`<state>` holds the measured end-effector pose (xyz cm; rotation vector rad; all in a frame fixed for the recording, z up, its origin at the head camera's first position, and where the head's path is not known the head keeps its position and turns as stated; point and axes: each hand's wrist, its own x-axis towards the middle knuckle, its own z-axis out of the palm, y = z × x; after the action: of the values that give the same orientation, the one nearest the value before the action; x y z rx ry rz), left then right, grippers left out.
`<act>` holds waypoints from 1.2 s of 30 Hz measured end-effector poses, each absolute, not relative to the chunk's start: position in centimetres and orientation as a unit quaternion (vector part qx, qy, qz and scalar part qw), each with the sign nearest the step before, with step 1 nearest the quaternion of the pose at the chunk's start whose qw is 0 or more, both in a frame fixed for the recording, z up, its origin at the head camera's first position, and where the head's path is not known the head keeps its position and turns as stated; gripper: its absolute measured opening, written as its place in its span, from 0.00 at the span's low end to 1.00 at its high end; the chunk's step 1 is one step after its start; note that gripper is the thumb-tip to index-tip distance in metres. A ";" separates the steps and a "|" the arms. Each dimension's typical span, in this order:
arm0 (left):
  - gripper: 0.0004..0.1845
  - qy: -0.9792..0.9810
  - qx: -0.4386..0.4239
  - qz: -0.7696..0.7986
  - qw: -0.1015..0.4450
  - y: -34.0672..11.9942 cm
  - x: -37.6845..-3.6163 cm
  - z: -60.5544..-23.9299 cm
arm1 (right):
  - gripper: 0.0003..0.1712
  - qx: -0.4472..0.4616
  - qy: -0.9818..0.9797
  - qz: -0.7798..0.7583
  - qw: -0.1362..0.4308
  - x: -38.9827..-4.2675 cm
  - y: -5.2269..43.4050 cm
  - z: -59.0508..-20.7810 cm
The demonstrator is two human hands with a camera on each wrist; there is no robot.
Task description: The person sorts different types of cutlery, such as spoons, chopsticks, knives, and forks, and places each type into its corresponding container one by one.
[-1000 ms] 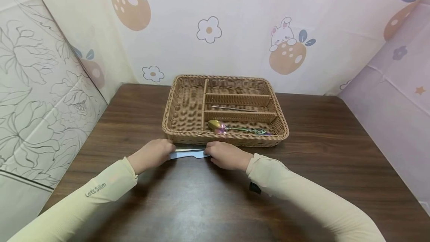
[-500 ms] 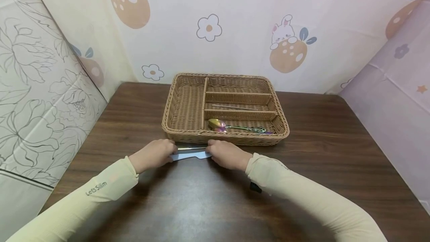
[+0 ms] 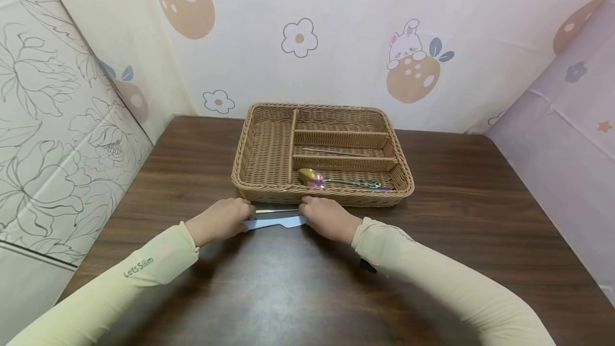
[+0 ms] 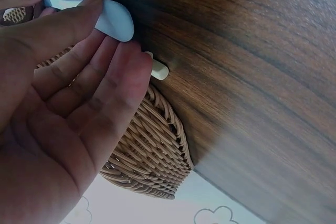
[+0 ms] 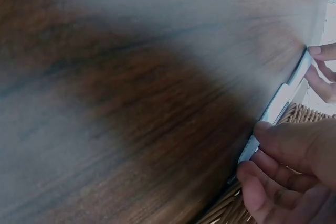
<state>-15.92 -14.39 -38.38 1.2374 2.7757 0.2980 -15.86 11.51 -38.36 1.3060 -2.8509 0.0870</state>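
Note:
A light blue knife [image 3: 276, 222] lies crosswise along the front of the wicker basket, close over the table. My left hand [image 3: 222, 220] pinches its left end; in the left wrist view the thumb lies across the knife [image 4: 116, 22], near its rounded end. My right hand [image 3: 329, 218] pinches the other end, thumb on the near side in the right wrist view. Just behind the knife runs a slim piece of cutlery [image 3: 276, 211], whose cream end [image 4: 160, 70] shows beside my left fingertips. Both its ends are hidden by the hands in the head view.
The divided wicker basket [image 3: 240, 167] stands at the back of the wooden table [image 3: 456, 218]. A rainbow-coloured spoon [image 3: 311, 178] lies in its front right compartment, and thin metal sticks [image 3: 331, 151] lie in the middle one. Patterned cloth walls [image 3: 346, 68] close off the back and sides.
My right hand has slid slightly to the right, so a bit more of the blue knife shows between the hands. The left hand has barely moved.

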 end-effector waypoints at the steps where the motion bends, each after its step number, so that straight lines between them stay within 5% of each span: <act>1: 0.10 0.908 0.405 0.098 0.044 -14.4 -15.9 -38.4 | 0.03 0.417 -0.909 0.024 0.005 -15.9 11.5 -38.4; 15: 0.12 0.910 0.394 0.106 0.070 -14.3 -15.9 -38.3 | 0.05 0.403 -0.915 0.015 -0.031 -16.0 11.7 -37.8; 36: 0.13 0.890 0.407 0.178 0.101 -14.2 -16.0 -37.1 | 0.05 0.398 -0.875 0.226 -0.155 -16.9 13.7 -35.1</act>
<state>-16.02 -14.16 -37.11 1.2034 2.6305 0.5261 -16.94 13.70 -35.09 1.3908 -3.0606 0.7907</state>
